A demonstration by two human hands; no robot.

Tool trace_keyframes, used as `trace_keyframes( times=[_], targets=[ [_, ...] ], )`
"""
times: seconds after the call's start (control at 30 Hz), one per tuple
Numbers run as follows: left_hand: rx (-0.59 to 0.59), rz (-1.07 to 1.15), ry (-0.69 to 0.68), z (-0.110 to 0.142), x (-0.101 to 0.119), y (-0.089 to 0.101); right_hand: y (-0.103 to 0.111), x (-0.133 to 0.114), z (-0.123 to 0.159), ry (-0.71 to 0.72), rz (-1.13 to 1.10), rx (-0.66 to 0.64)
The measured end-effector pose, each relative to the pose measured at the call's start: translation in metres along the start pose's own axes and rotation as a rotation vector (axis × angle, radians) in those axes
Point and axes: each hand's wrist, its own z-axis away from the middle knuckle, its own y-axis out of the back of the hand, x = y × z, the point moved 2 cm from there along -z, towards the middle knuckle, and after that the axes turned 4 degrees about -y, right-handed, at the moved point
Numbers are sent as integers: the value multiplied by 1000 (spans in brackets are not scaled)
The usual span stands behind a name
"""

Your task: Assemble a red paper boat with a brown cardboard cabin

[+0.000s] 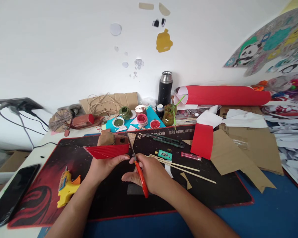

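Observation:
My left hand (114, 160) is closed around a small cardboard model (110, 139) with a red corrugated panel (106, 151) along its near side. In my right hand (149, 168) is a pair of scissors (140, 175) with orange-red handles. Its blades point up and away, close beside the right end of the red panel. Whether the blades touch the panel I cannot tell. Thin wooden sticks (181, 167) and a small teal box (165, 155) lie just beyond my right hand. A dark green utility knife (164, 140) rests behind them.
A yellow glue gun (68, 188) lies left on the dark mat (114, 205), near a phone (12, 195). Paint pots (142, 119), a black thermos (165, 87) and a red corrugated roll (221, 95) stand along the wall. Cardboard pieces (258, 145) and red paper (202, 140) cover the right side.

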Motion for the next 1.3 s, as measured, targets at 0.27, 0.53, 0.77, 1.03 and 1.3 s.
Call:
trace_keyframes(
  times=[0.27, 0.53, 0.77, 1.03, 1.3],
  targets=[
    [9, -25, 16, -3, 0, 2, 1, 3, 0, -38, -163, 59],
    [80, 60, 27, -6, 11, 4, -6, 11, -2, -69, -253, 18],
    [42, 383, 149, -5, 0, 2, -5, 10, -2, -19, -505, -56],
    [99, 796, 180, -10, 2, 1, 1, 0, 0, 23, -711, -103],
    [106, 1133, 271, -14, 7, 12, -1, 7, -1, 61, -623, -72]
  ],
)
